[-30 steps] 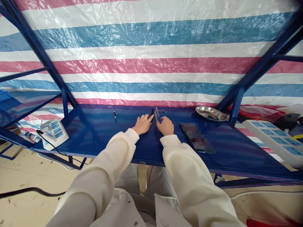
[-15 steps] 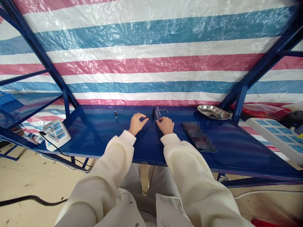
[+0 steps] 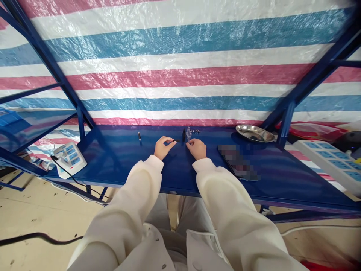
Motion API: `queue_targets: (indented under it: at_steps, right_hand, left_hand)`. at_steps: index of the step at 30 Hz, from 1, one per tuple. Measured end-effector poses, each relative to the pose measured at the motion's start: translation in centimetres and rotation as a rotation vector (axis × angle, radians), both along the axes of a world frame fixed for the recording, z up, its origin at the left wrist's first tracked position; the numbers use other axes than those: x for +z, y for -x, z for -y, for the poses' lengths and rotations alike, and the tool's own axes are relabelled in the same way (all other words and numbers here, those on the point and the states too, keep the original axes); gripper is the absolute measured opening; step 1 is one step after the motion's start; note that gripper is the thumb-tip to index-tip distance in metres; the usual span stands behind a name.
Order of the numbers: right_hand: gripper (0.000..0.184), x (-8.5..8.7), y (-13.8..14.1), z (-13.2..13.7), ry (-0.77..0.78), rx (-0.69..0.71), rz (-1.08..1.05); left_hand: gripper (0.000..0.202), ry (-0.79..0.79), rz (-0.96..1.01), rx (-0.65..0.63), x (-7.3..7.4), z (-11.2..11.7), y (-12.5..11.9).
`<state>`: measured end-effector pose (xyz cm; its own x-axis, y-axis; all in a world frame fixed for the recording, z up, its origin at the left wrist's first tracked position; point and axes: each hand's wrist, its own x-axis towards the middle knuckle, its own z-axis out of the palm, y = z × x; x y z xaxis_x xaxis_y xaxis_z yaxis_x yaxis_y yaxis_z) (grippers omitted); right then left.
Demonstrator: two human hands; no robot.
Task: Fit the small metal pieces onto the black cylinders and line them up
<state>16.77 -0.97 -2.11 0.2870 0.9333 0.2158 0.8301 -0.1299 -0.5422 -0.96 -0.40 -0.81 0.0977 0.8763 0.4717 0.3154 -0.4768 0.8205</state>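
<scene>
Between thumb and fingers, my left hand (image 3: 163,147) pinches a small, thin black piece (image 3: 176,140) that points right. My right hand (image 3: 197,148) has its fingertips closed at the near end of a row of small clear-lilac pieces (image 3: 188,132); whether it grips one is hidden. Just left of that row stands a row of small black pieces (image 3: 184,134). Several tiny shiny metal parts (image 3: 195,131) lie to the right, behind my right hand. A small black-and-white cylinder (image 3: 139,136) stands upright, well to the left of my left hand.
A phone-like dark slab (image 3: 232,162), partly blurred, lies right of my right arm. Behind it sits a shiny metal dish (image 3: 254,134) with something dark inside. A white power strip (image 3: 70,159) with a black cord rests at the blue table's (image 3: 113,165) left end; another power strip (image 3: 328,165) is far right.
The view has shifted slightly. Both hands keep nearly the same places, the left still pinching the black piece and the right still at the clear-lilac row.
</scene>
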Motion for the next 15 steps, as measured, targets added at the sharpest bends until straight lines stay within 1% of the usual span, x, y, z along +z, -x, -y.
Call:
queue_targets:
  at_steps: [4, 6, 11, 15]
  right_hand:
    - [0.012, 0.16, 0.46, 0.37, -0.139, 0.259, 0.058]
    - [0.010, 0.28, 0.71, 0.59, -0.156, 0.331, 0.085]
    - [0.010, 0.31, 0.89, 0.82, -0.160, 0.352, 0.104]
    - [0.009, 0.25, 0.81, 0.77, -0.153, 0.356, 0.119]
  left_hand:
    - [0.016, 0.001, 0.015, 0.010, 0.01, -0.05, 0.03]
    - [0.017, -0.002, 0.018, 0.013, 0.02, -0.09, 0.04]
    - [0.018, -0.008, 0.020, 0.030, 0.14, -0.05, 0.03]
    - [0.018, 0.002, 0.045, 0.018, 0.30, 0.05, 0.02]
